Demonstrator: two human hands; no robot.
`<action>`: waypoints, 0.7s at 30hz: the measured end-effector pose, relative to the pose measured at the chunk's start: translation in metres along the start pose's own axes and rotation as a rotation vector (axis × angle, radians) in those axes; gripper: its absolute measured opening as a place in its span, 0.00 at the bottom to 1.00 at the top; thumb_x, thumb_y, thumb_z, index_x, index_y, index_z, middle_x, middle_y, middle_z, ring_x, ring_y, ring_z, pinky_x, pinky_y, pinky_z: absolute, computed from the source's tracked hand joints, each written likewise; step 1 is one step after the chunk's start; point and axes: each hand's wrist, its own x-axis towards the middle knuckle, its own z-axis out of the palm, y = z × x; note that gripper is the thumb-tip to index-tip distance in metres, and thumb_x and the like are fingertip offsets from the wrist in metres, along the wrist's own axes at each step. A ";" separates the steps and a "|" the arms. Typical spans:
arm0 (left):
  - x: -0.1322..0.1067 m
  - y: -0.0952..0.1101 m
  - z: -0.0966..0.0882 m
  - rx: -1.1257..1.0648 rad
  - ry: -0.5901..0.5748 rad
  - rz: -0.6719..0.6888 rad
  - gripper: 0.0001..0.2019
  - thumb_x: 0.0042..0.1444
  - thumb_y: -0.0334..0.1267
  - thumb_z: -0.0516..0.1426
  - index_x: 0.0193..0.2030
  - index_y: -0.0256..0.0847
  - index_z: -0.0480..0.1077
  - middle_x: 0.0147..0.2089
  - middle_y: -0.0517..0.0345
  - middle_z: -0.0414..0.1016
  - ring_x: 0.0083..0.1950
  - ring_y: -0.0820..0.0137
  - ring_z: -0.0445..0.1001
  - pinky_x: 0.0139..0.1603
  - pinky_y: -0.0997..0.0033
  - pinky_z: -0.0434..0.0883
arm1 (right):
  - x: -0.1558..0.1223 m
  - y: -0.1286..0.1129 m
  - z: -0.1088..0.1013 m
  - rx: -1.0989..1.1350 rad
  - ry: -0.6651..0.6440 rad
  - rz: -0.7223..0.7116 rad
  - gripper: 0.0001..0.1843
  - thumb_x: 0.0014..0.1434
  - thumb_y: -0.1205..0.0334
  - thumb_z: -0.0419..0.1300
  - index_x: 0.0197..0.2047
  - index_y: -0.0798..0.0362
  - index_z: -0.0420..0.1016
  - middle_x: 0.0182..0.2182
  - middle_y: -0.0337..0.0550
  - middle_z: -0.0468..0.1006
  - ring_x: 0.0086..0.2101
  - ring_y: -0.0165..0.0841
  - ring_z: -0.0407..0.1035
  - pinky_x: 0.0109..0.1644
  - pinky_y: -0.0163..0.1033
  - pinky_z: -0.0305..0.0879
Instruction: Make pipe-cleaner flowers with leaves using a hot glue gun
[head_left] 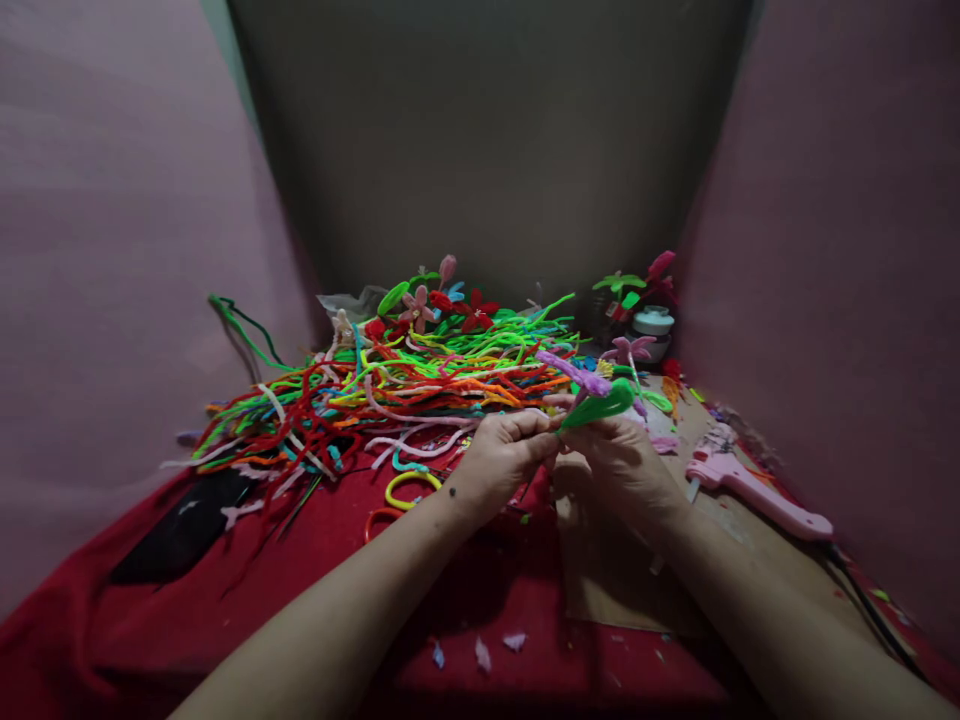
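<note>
My left hand (510, 455) and my right hand (622, 465) meet above the middle of the table, both closed on a pipe-cleaner flower (585, 376). Its purple petals point up and to the left, and a green looped leaf (606, 405) sticks out to the right over my right hand. Left thumb and fingers pinch near the base of the leaf. Right fingers press in from the other side, partly hidden behind the leaf. Under my left wrist lie scissors with yellow (411, 488) and orange handles.
A wide heap of coloured pipe cleaners (450, 370) covers the back. A pink glue gun (757, 490) lies on cardboard (622, 580) at right, its cord trailing forward. A black phone-like slab (184, 530) is at left. Finished flowers (480, 312) and a white-lidded jar (652, 322) stand behind.
</note>
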 end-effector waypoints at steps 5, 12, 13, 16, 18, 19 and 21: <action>0.002 -0.002 -0.010 -0.133 -0.177 -0.092 0.12 0.49 0.41 0.59 0.25 0.35 0.63 0.20 0.66 0.58 0.16 0.86 0.46 0.16 0.79 0.41 | 0.000 -0.007 -0.007 0.050 -0.087 0.104 0.15 0.45 0.61 0.68 0.40 0.48 0.78 0.37 0.40 0.80 0.36 0.36 0.72 0.43 0.44 0.67; 0.002 0.001 -0.016 -0.232 -0.310 -0.308 0.12 0.44 0.40 0.62 0.25 0.34 0.65 0.20 0.65 0.63 0.14 0.86 0.43 0.14 0.80 0.40 | 0.001 -0.010 -0.012 -0.003 -0.204 0.144 0.16 0.46 0.62 0.67 0.41 0.45 0.78 0.36 0.40 0.81 0.35 0.35 0.73 0.41 0.43 0.68; 0.002 0.001 -0.016 -0.239 -0.320 -0.312 0.12 0.45 0.40 0.61 0.25 0.34 0.64 0.21 0.65 0.63 0.14 0.86 0.43 0.14 0.80 0.40 | 0.001 -0.009 -0.011 -0.003 -0.184 0.132 0.15 0.46 0.62 0.67 0.41 0.46 0.78 0.35 0.40 0.81 0.34 0.35 0.73 0.41 0.44 0.68; 0.002 0.002 -0.011 -0.112 -0.244 -0.209 0.13 0.51 0.43 0.57 0.24 0.35 0.64 0.20 0.66 0.59 0.15 0.84 0.43 0.16 0.79 0.43 | 0.000 -0.007 -0.007 -0.007 -0.076 0.057 0.13 0.46 0.62 0.67 0.39 0.47 0.79 0.33 0.39 0.81 0.33 0.34 0.72 0.40 0.42 0.67; 0.001 0.001 -0.006 0.128 -0.090 -0.020 0.12 0.53 0.42 0.55 0.25 0.36 0.66 0.20 0.66 0.59 0.18 0.81 0.50 0.19 0.78 0.50 | -0.001 -0.006 -0.002 -0.031 -0.001 0.009 0.12 0.47 0.62 0.66 0.38 0.47 0.80 0.33 0.39 0.81 0.32 0.33 0.71 0.38 0.40 0.67; 0.001 -0.001 -0.003 0.270 -0.002 0.099 0.10 0.54 0.40 0.55 0.26 0.36 0.67 0.21 0.64 0.61 0.21 0.79 0.55 0.23 0.78 0.55 | -0.001 -0.006 0.001 -0.047 0.030 0.002 0.11 0.47 0.62 0.66 0.37 0.47 0.80 0.34 0.38 0.81 0.32 0.33 0.71 0.37 0.39 0.66; 0.000 -0.006 0.000 0.519 0.135 0.323 0.06 0.53 0.35 0.55 0.28 0.37 0.68 0.26 0.61 0.66 0.28 0.75 0.62 0.32 0.76 0.59 | -0.002 -0.007 0.006 -0.079 0.085 0.006 0.10 0.46 0.61 0.66 0.35 0.48 0.80 0.34 0.39 0.80 0.32 0.33 0.71 0.37 0.39 0.66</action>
